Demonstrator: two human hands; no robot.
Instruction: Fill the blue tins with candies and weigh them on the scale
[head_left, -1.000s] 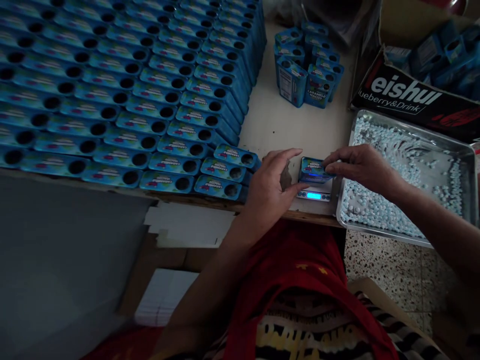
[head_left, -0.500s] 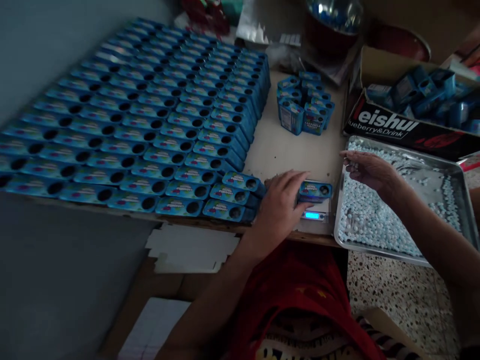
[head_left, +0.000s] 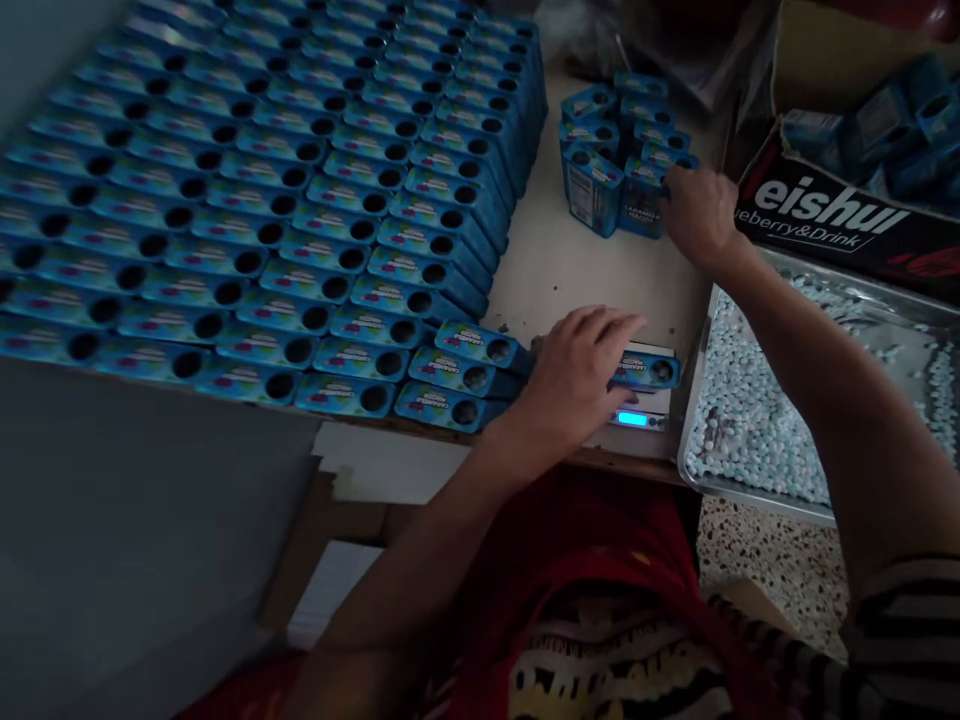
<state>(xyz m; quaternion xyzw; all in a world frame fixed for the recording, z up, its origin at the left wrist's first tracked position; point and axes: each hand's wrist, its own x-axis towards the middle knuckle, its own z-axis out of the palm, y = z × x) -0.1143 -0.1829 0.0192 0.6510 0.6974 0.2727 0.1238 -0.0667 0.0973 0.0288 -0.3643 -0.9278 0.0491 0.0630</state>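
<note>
A small blue box (head_left: 654,371) with a round hole lies on a white scale (head_left: 646,404) whose display glows blue. Beside them my left hand (head_left: 574,375) has its fingers spread, thumb near the box's left end; whether they touch it I cannot tell. My right hand (head_left: 701,215) is at the right side of a group of upright blue boxes (head_left: 592,190), its fingertips curled at the nearest right one (head_left: 642,208). What its fingers grip is hidden. Many more blue boxes (head_left: 322,250) stand in tight rows on the left.
A metal tray (head_left: 694,440) of small pale blue and white candies sits at the right. Behind it stands a black carton (head_left: 832,215) holding blue boxes. Flat cardboard (head_left: 397,465) lies below the table edge.
My right hand has moved from above the candy tray up and left to the upright boxes. The view has shifted; my left hand remains beside the scale.
</note>
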